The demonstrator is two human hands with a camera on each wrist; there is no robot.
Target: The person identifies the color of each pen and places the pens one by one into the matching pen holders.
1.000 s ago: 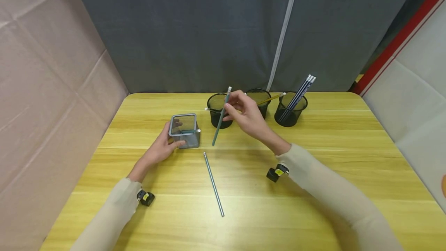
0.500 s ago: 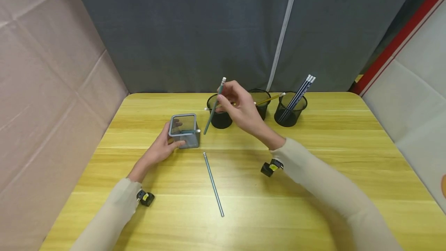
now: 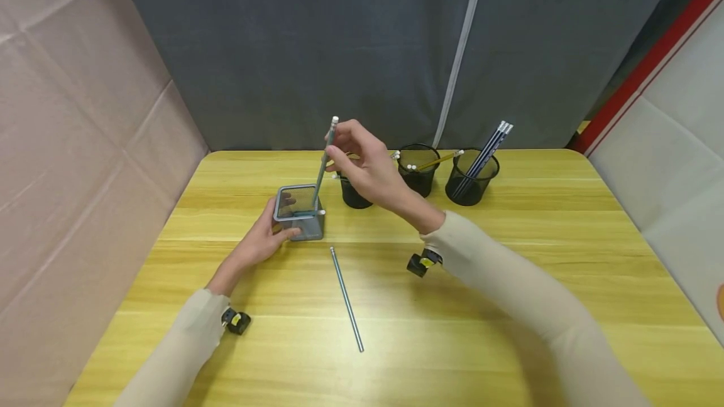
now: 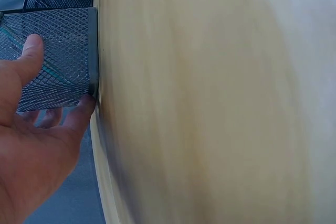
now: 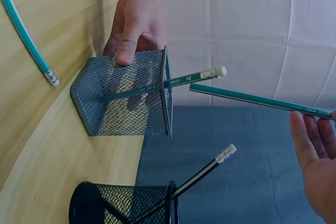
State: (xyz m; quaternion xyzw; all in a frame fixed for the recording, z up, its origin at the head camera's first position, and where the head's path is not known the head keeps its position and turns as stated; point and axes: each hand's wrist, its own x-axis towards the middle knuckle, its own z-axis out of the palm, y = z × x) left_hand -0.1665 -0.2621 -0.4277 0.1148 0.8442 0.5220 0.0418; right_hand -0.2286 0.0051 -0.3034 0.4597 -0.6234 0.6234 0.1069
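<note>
A grey square mesh pencil holder [image 3: 308, 229] stands on the table, and my left hand [image 3: 261, 240] grips its side, thumb at the front and fingers round behind. One green pencil [image 5: 189, 80] leans inside it, white eraser poking past the rim. My right hand [image 3: 370, 171] pinches a second green pencil [image 5: 252, 99] near its eraser end. That pencil slants downward, its lower end just above the holder's opening in the right wrist view. Another green pencil [image 3: 347, 299] lies on the tabletop in front of the holder.
Three round black mesh cups line the back: a left cup [image 3: 355, 196] partly behind my right hand, a middle cup [image 3: 421, 186] with yellow pencils, and a right cup [image 3: 466, 196] with dark striped pencils. A grey curtain [image 3: 317, 49] hangs behind the table's far edge.
My right hand has moved left and up with the green pencil, from in front of the left round cup to over the square holder. My left hand and the holder stay put.
</note>
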